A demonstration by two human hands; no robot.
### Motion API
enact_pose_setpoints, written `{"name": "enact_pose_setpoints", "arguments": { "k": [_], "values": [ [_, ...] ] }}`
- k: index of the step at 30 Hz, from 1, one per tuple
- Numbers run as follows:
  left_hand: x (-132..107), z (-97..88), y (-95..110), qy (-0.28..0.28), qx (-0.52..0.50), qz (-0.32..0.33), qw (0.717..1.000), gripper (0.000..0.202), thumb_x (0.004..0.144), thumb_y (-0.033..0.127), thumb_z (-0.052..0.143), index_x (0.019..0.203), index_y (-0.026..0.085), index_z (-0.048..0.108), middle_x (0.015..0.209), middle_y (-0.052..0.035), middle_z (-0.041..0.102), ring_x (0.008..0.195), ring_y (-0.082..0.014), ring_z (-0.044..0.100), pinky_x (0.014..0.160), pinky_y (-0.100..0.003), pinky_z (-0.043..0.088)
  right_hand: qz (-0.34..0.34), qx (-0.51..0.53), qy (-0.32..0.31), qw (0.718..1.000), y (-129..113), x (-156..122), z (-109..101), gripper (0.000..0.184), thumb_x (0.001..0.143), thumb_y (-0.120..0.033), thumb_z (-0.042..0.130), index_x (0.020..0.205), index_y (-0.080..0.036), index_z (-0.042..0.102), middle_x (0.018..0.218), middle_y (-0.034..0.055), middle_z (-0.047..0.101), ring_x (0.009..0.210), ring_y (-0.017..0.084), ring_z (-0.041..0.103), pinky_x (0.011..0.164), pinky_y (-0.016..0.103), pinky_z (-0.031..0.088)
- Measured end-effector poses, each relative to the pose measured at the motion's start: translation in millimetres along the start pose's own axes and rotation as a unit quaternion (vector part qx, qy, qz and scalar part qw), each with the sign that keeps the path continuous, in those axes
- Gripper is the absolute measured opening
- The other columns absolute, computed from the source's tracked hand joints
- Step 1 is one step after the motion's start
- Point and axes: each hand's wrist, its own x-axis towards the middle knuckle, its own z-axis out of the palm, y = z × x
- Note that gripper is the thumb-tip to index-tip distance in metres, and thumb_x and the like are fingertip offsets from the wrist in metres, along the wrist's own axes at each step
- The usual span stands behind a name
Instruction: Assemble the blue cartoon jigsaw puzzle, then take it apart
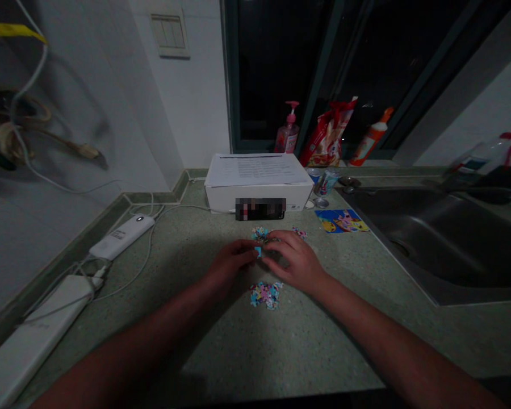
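Note:
My left hand [233, 262] pinches a small light-blue jigsaw puzzle piece [258, 251] between thumb and fingers, above the countertop. Close on its right is my right hand [293, 260], fingers curved and spread, with nothing visible between them. Just beyond the hands lies a small pile of puzzle pieces [259, 233], partly covered by my right fingers. More pieces [299, 232] show behind the right hand. Nearer to me, below both hands, sits a loose heap of colourful puzzle pieces [266, 295].
A white box [259, 193] with papers on top stands behind, a phone [260, 210] leaning against its front. To the right are a cartoon picture card [341, 221], a can [327, 182] and a sink [438, 301]. A power bank [121, 237], cables and a white power strip [42, 329] lie left.

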Motion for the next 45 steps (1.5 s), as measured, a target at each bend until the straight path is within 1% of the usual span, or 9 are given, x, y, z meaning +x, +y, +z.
{"name": "enact_pose_setpoints", "arguments": {
  "k": [6, 18, 22, 25, 29, 32, 35, 41, 45],
  "values": [
    [1, 0.2, -7, 0.011, 0.009, 0.009, 1.0, 0.026, 0.075, 0.038, 0.081, 0.088, 0.017, 0.074, 0.085, -0.0077, 0.071, 0.079, -0.0204, 0.064, 0.069, -0.033, 0.048, 0.013, 0.008, -0.014, 1.0, -1, -1, 2, 0.015, 0.099, -0.032, 0.067, 0.112, -0.026, 0.07, 0.127, 0.0115, 0.07, 0.118, 0.029, 0.066, 0.099, 0.051, 0.055],
    [0, 0.4, -8, 0.007, 0.057, -0.008, 0.998, 0.023, 0.078, 0.041, 0.078, 0.085, 0.019, 0.075, 0.081, -0.0073, 0.07, 0.074, -0.0204, 0.061, 0.069, -0.035, 0.047, -0.008, -0.017, 0.012, 1.0, 1, -1, -2, 0.014, 0.101, -0.03, 0.064, 0.113, -0.025, 0.07, 0.127, 0.0126, 0.069, 0.118, 0.027, 0.066, 0.098, 0.048, 0.057],
    [0, -0.7, -6, 0.014, 0.072, 0.014, 0.997, 0.027, 0.082, 0.046, 0.075, 0.087, 0.019, 0.077, 0.086, -0.0091, 0.074, 0.076, -0.0212, 0.062, 0.069, -0.035, 0.048, 0.015, -0.017, 0.013, 1.0, 4, 1, -7, 0.012, 0.101, -0.031, 0.065, 0.109, -0.026, 0.072, 0.126, 0.0123, 0.069, 0.118, 0.028, 0.066, 0.098, 0.049, 0.057],
    [4, -5.2, -3, 0.024, 0.116, 0.044, 0.992, 0.027, 0.082, 0.046, 0.072, 0.091, 0.021, 0.076, 0.095, -0.0082, 0.077, 0.082, -0.0229, 0.065, 0.071, -0.035, 0.049, 0.058, -0.024, 0.026, 0.998, 24, 3, -21, 0.013, 0.1, -0.033, 0.066, 0.109, -0.026, 0.073, 0.13, 0.0126, 0.067, 0.122, 0.029, 0.064, 0.1, 0.051, 0.056],
    [12, -13.7, 0, 0.049, 0.174, 0.076, 0.981, 0.03, 0.078, 0.046, 0.072, 0.094, 0.02, 0.076, 0.095, -0.0071, 0.078, 0.088, -0.0244, 0.067, 0.078, -0.035, 0.05, 0.129, -0.055, 0.034, 0.99, 70, -2, -48, 0.015, 0.097, -0.034, 0.069, 0.104, -0.022, 0.075, 0.127, 0.014, 0.066, 0.12, 0.03, 0.066, 0.104, 0.051, 0.054],
    [16, -17.5, 1, 0.064, 0.194, 0.076, 0.976, 0.032, 0.078, 0.047, 0.07, 0.094, 0.02, 0.076, 0.093, -0.0069, 0.077, 0.086, -0.0239, 0.068, 0.078, -0.035, 0.05, 0.18, -0.083, -0.026, 0.98, 99, -11, -61, 0.011, 0.092, -0.029, 0.074, 0.1, -0.021, 0.076, 0.119, 0.0133, 0.07, 0.113, 0.031, 0.068, 0.102, 0.051, 0.054],
    [17, -18.8, -1, 0.064, 0.208, 0.082, 0.973, 0.033, 0.078, 0.047, 0.069, 0.094, 0.019, 0.076, 0.093, -0.007, 0.078, 0.085, -0.0237, 0.069, 0.079, -0.035, 0.051, 0.203, -0.086, -0.097, 0.971, 112, -17, -64, 0.008, 0.091, -0.027, 0.076, 0.096, -0.021, 0.077, 0.112, 0.0118, 0.073, 0.108, 0.03, 0.07, 0.099, 0.049, 0.055],
    [19, -19.6, -6, 0.066, 0.213, 0.088, 0.971, 0.033, 0.079, 0.046, 0.069, 0.095, 0.019, 0.076, 0.096, -0.0092, 0.079, 0.089, -0.0257, 0.07, 0.079, -0.036, 0.052, 0.195, -0.039, -0.112, 0.974, 105, -15, -60, 0.005, 0.092, -0.026, 0.075, 0.095, -0.022, 0.077, 0.111, 0.0112, 0.073, 0.107, 0.028, 0.07, 0.098, 0.047, 0.055],
    [19, -19.4, -7, 0.066, 0.218, 0.095, 0.969, 0.029, 0.08, 0.043, 0.068, 0.094, 0.02, 0.076, 0.095, -0.0086, 0.079, 0.089, -0.0258, 0.071, 0.08, -0.036, 0.053, 0.149, 0.063, -0.117, 0.98, 78, -9, -45, 0.008, 0.094, -0.03, 0.075, 0.099, -0.024, 0.076, 0.116, 0.0099, 0.071, 0.114, 0.026, 0.067, 0.102, 0.046, 0.054]
  ]
}}
